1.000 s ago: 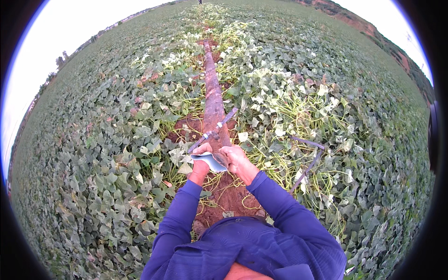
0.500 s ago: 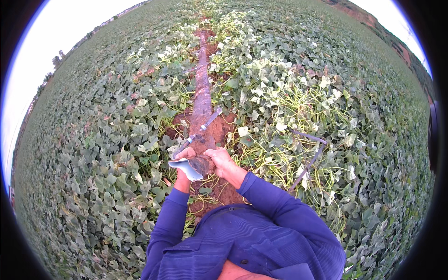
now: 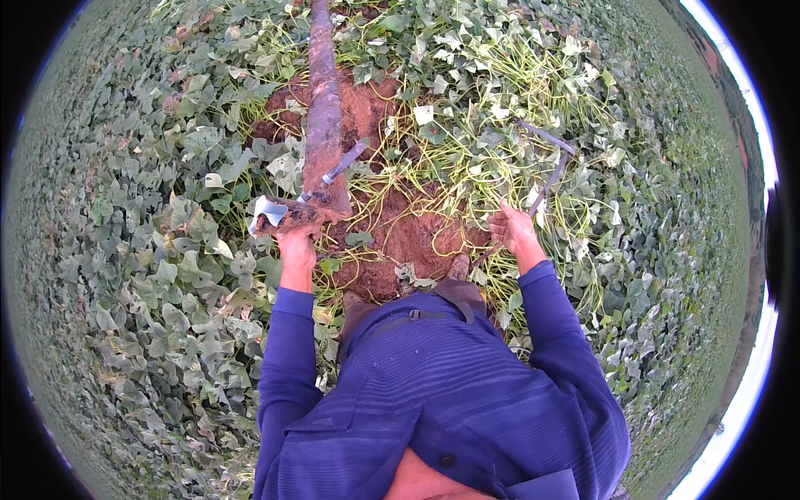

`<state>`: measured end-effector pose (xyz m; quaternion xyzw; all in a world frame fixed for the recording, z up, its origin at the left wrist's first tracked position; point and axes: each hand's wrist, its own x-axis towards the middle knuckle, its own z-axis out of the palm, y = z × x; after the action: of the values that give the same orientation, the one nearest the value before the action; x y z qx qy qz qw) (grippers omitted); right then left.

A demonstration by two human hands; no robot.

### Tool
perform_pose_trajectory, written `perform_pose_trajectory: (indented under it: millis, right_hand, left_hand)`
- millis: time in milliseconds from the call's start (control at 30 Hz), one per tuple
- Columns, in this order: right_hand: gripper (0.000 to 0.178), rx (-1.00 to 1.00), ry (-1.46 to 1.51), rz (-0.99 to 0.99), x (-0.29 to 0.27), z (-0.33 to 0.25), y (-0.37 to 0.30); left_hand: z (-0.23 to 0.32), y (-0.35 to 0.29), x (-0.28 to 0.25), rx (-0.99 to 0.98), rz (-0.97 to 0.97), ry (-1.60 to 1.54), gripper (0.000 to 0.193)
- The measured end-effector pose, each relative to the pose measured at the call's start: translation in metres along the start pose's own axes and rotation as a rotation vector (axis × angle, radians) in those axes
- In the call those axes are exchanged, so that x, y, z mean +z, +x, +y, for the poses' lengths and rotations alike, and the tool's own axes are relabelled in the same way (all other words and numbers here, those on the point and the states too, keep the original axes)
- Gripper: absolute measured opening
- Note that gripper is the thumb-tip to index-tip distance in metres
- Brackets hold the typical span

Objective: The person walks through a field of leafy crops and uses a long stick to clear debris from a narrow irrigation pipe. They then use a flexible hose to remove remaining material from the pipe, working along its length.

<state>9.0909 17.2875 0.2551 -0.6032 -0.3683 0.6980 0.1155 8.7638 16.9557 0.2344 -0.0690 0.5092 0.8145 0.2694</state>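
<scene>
A long, soil-caked flat hose [image 3: 323, 117] runs away from me between the vines. My left hand [image 3: 296, 237] grips its near end, which is folded over to the left and shows a pale bluish-white inner side at the tip. Short connectors with a thin dark strip of tube [image 3: 346, 160] stick out of the hose just above that hand. Off to the right, my right hand [image 3: 512, 227] is empty, its fingers apart and partly curled over the vine stems. Close beyond it, a bent dark thin tube [image 3: 552, 179] lies on the vines.
Dense leafy vines [image 3: 167, 292] spread on both sides, with pale trailing stems [image 3: 533, 75] heaped at the upper right. Bare reddish soil [image 3: 417, 242] shows between the hose and my right hand. My boots [image 3: 458, 267] stand at its near edge.
My right hand has let go of the hose end and moved right, toward the bent tube. My left hand has swung the hose end leftward. The view has tilted down.
</scene>
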Motion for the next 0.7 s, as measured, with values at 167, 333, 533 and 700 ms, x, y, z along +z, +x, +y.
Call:
perform_pose_trajectory:
  millis: [167, 333, 533, 700]
  right_hand:
    - [0.036, -0.037, 0.143, 0.221, -0.039, 0.010, -0.009]
    - [0.035, -0.055, -0.036, 0.180, -0.019, 0.008, 0.013]
    - [0.037, -0.115, -0.441, -0.106, 0.053, -0.034, 0.104]
    - [0.038, -0.419, -0.859, -0.255, 0.102, -0.072, 0.143]
  left_hand:
    - [0.017, -0.002, -0.024, -0.035, -0.071, 0.013, 0.054]
    - [0.032, 0.010, -0.042, -0.034, -0.075, 0.058, 0.057]
    - [0.017, 0.003, -0.023, 0.074, -0.143, 0.171, 0.015]
    - [0.018, -0.030, 0.043, 0.132, -0.205, 0.244, 0.028]
